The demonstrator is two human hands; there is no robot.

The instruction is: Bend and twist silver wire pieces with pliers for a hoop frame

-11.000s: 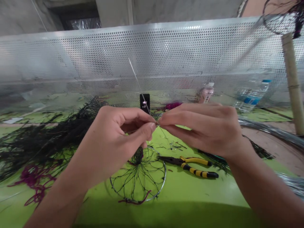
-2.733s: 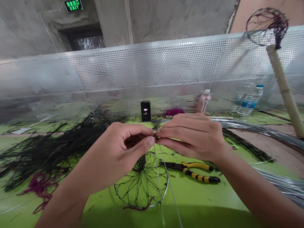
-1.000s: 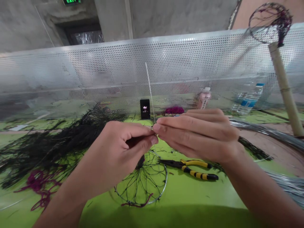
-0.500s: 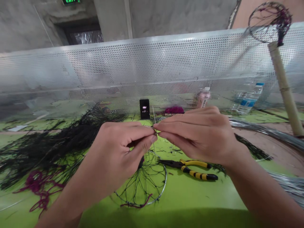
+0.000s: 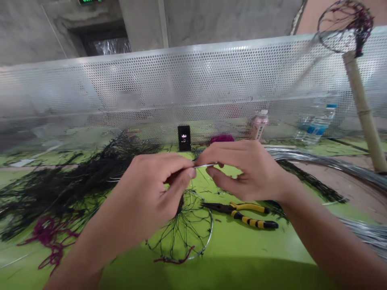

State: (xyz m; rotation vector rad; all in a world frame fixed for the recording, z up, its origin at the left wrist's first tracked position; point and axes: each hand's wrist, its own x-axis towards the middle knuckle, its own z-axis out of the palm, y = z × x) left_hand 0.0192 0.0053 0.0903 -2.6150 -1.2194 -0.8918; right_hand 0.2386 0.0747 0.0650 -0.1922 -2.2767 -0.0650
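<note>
My left hand is closed, its thumb and forefinger pinching a thin silvery wire. A short stretch of the wire sticks out to the right. My right hand is beside it, thumb apart from the fingers, with the fingertips at or just behind the wire; whether they touch it I cannot tell. Below lies a wire ring strung with black netting, with a purple cord on its near rim. Pliers with yellow and black handles lie to the ring's right.
Black netting is heaped at left, near tangled purple cord. A phone stands at the perforated metal screen. Behind my right hand are a pink bottle, a water bottle, coiled wire and a bamboo pole.
My right thumb has parted from its fingers, and the right hand has shifted slightly left. The wire between the hands, upright before, now lies nearly level. My left hand has barely moved.
</note>
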